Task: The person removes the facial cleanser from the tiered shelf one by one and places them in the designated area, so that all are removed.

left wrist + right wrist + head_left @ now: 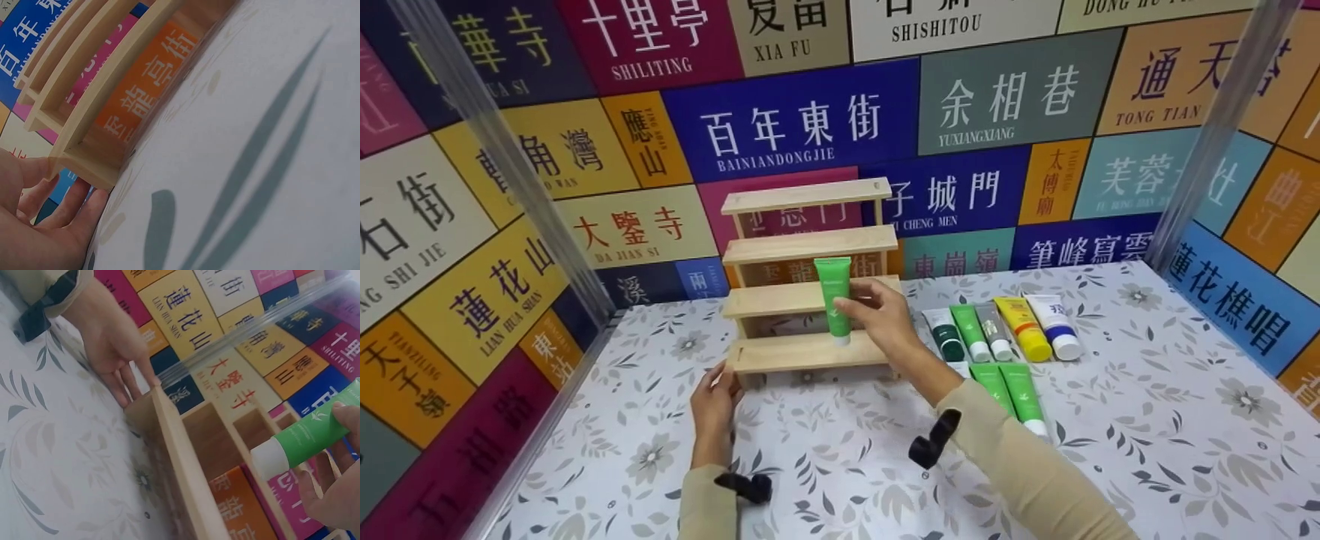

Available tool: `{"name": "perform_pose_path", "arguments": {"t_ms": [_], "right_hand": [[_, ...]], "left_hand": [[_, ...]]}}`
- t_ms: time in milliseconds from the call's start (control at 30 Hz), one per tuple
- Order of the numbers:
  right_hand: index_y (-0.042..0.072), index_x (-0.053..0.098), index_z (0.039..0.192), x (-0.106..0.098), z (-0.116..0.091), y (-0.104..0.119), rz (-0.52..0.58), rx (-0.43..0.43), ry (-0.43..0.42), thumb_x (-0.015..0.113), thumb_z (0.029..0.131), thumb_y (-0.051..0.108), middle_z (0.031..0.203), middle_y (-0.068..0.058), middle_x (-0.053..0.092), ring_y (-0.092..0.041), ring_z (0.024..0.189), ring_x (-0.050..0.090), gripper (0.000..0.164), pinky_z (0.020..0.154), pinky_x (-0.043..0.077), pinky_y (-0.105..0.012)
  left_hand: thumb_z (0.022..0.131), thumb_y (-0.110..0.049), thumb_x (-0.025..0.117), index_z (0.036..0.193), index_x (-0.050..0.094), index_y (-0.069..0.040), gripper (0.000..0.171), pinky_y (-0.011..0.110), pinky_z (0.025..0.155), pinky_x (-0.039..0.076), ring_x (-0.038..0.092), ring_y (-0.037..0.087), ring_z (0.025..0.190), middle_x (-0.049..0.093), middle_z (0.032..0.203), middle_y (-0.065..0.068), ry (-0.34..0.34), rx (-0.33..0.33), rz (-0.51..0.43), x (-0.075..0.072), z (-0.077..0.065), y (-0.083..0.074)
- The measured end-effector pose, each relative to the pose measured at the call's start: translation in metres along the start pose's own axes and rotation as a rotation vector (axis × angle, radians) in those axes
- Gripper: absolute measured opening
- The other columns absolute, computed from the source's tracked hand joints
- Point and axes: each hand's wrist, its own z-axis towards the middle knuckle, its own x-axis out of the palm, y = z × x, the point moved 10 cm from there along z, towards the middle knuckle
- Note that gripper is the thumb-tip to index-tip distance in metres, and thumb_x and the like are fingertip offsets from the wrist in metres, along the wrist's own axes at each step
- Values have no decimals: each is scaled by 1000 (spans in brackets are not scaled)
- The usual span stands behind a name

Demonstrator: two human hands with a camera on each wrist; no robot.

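A tiered wooden display shelf (802,356) with several steps stands against the back wall. My right hand (881,311) pinches a green squeeze tube (834,296) between thumb and fingers. The tube is upright, white cap down, in front of the lower steps; whether the cap touches the lowest step I cannot tell from the head view. In the right wrist view the tube (315,433) shows its white cap (270,458). My left hand (715,401) grips the left end of the lowest step, thumb at the board's edge (84,166) in the left wrist view.
To the right of the shelf lie two rows of tubes: a yellow tube (1024,326), a white and blue tube (1054,326), a dark green and white tube (945,336), a green tube (1024,397) and others. My right forearm partly covers the nearer row. Clear posts (521,165) flank the floral-patterned tabletop (652,457).
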Motion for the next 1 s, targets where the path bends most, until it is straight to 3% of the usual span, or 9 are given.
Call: {"name": "perform_pose_path", "arguments": {"t_ms": [233,700,833,1000], "right_hand": [[6,64,127,-14,-16,30,148,-12,50,73,92,13,119,-12,68,-20,104,67,37,90,60,-35],[5,59,131,-75,-41,81,93,-112,56,71,94,19,126,-8,63,-21,115,63,41,100,56,-33],[5,58,131,-93,-47,84,84,-117,39,72,94,20,126,-5,63,-20,114,64,42,100,56,-33],[7,59,130,-116,-55,85,83,-120,6,72,94,20,124,0,65,-16,112,64,40,96,57,-31]], "left_hand": [[103,-20,57,139,56,1,42,20,75,58,71,11,88,76,101,13,-8,2,7,-3,0,0],[104,-25,55,142,55,-3,43,29,93,57,68,23,111,72,117,16,14,-21,35,2,-2,0],[104,-24,55,141,55,-2,43,27,90,58,69,23,110,73,116,16,14,-10,38,2,-2,0],[103,-23,57,140,56,0,43,23,83,59,72,16,96,75,108,15,13,-1,9,2,-2,0]]}}
